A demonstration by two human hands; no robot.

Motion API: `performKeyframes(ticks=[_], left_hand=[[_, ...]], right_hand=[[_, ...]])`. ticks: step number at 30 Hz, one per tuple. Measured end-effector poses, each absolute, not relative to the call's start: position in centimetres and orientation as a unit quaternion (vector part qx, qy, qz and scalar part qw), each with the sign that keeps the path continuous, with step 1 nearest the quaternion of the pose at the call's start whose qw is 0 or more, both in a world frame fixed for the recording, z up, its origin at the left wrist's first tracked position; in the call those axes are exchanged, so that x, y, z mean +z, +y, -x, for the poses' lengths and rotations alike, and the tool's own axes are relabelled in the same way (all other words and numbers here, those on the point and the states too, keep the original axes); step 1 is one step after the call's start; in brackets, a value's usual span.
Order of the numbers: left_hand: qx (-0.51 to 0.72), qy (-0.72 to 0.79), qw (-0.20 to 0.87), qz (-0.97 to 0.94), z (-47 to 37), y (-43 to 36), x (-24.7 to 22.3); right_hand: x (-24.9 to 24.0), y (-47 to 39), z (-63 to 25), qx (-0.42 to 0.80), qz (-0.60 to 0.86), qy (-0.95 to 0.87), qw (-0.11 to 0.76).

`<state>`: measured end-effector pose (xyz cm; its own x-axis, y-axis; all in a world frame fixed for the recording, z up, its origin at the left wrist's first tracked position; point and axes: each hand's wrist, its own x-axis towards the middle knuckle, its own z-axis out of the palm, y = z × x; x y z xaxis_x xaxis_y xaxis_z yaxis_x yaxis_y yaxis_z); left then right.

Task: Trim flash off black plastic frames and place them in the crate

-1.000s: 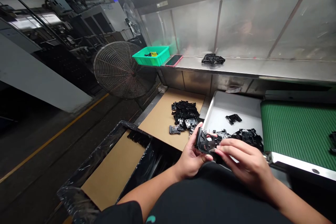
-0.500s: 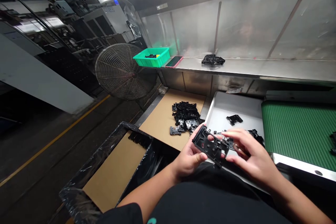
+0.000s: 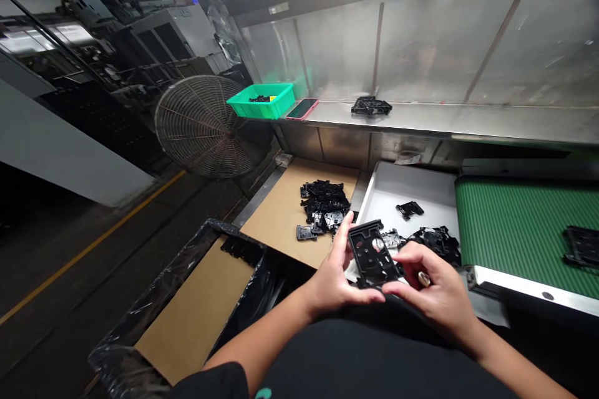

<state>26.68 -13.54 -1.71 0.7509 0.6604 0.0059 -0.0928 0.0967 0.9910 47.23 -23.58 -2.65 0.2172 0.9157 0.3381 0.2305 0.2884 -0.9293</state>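
Note:
A black moulded plastic part (image 3: 372, 255), a flat frame with holes and a raised edge, is held upright in front of me. My left hand (image 3: 334, 274) grips it along the left side, thumb below. On the opposite side, my right hand (image 3: 433, 287) pinches its lower right edge between thumb and fingers. The rounded end of a small, slim object (image 3: 423, 278) pokes out from the curled right fingers; its kind is hidden. Similar black parts (image 3: 435, 243) lie in the white tray (image 3: 388, 184) just beyond my hands.
Left of the tray, a pile of black parts (image 3: 325, 202) rests on cardboard (image 3: 276, 218). A lined bin (image 3: 187, 305) stands lower left. The green conveyor (image 3: 505, 218) carries another part at right. The shelf holds a green bin (image 3: 262, 109), a phone (image 3: 302, 108) and black parts (image 3: 370, 106). A fan (image 3: 210, 128) stands behind.
The held part has turned more upright, its flat face towards me. My right hand has moved lower along its edge. The view has shifted right, showing more of the part on the conveyor.

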Motion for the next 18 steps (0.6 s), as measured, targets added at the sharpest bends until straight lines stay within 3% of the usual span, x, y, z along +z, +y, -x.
performKeyframes(ticks=[7,14,18], left_hand=[[0.252,0.171,0.619,-0.724,-24.8,-11.7,-2.4],[0.236,0.076,0.502,-0.829,-24.9,-10.6,-1.5],[0.257,0.077,0.513,-0.815,-24.9,-10.6,-1.5]], right_hand=[[-1.6,-23.0,-49.0,0.347,0.465,-0.572,0.579],[0.7,-22.1,-50.4,0.38,0.447,-0.685,0.432],[-0.1,-22.2,-50.3,0.324,0.447,-0.674,0.491]])
